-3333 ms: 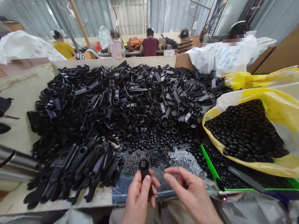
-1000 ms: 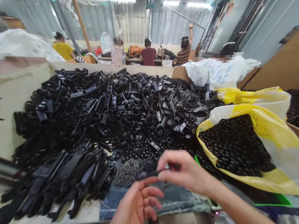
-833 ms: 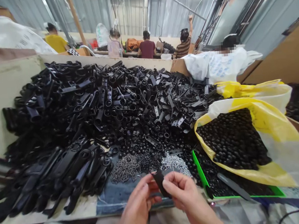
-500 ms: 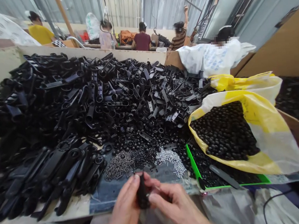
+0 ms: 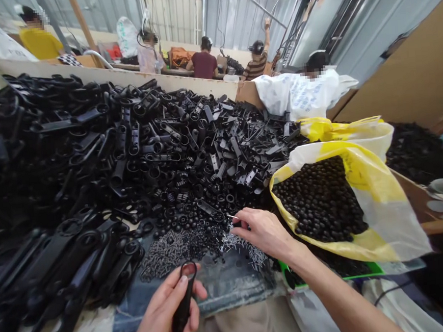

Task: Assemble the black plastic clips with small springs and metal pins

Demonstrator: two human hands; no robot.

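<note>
My left hand (image 5: pixel 167 308) is closed around a black plastic handle-shaped part (image 5: pixel 184 302), its ring end pointing up and away from me. My right hand (image 5: pixel 259 232) reaches out over the small silver metal pins (image 5: pixel 253 255), fingers pinched together. A thin silver rod (image 5: pixel 232 217) pokes out from its fingertips; something dark lies under the fingers, too hidden to name. Left of the pins are small black pieces (image 5: pixel 204 241) and a heap of grey-brown screw-like pieces (image 5: pixel 163 252). All of these rest on a worn blue sheet (image 5: pixel 226 283).
A large heap of black plastic parts (image 5: pixel 127 132) fills the table's back. Longer black parts (image 5: pixel 68 265) lie stacked at the left. To the right, a yellow-and-white bag (image 5: pixel 386 209) of black balls (image 5: pixel 319 194) stands over a green-edged tray (image 5: pixel 373 268). Several people sit beyond the partition (image 5: pixel 223 88).
My hands, together on the black part before, have parted. The right has moved forward to the silver pins; the left keeps the part, lower and further left. The whole view has shifted slightly.
</note>
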